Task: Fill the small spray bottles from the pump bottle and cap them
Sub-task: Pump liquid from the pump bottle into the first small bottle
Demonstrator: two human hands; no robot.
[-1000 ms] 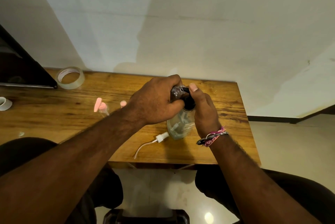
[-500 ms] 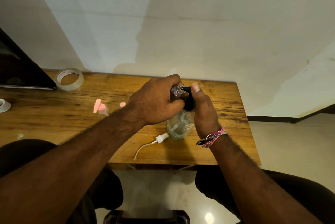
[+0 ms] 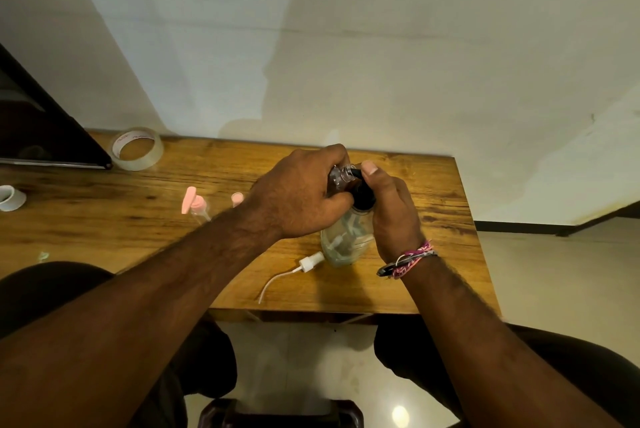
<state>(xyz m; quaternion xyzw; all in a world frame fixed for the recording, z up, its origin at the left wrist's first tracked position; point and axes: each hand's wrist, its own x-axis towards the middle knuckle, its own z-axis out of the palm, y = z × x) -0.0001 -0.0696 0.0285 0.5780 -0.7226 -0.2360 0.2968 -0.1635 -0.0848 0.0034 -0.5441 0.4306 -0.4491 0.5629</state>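
Left hand [image 3: 294,199] grips small clear plastic spray bottle [image 3: 341,175], mouth against black pump nozzle; right hand [image 3: 391,216] curls round black pump head [image 3: 363,197] of clear round pump bottle [image 3: 343,240], standing at 3 o'clock on wooden table [image 3: 104,226]; white spray cap [image 3: 310,262] lies at bottle's 7 o'clock.

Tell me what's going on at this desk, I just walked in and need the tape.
A person is filling a small bottle, held in the left hand at the spout of a pump bottle. The right hand grips the black pump. A white sprayer cap lies loose nearby. The tape sits untouched on the table.
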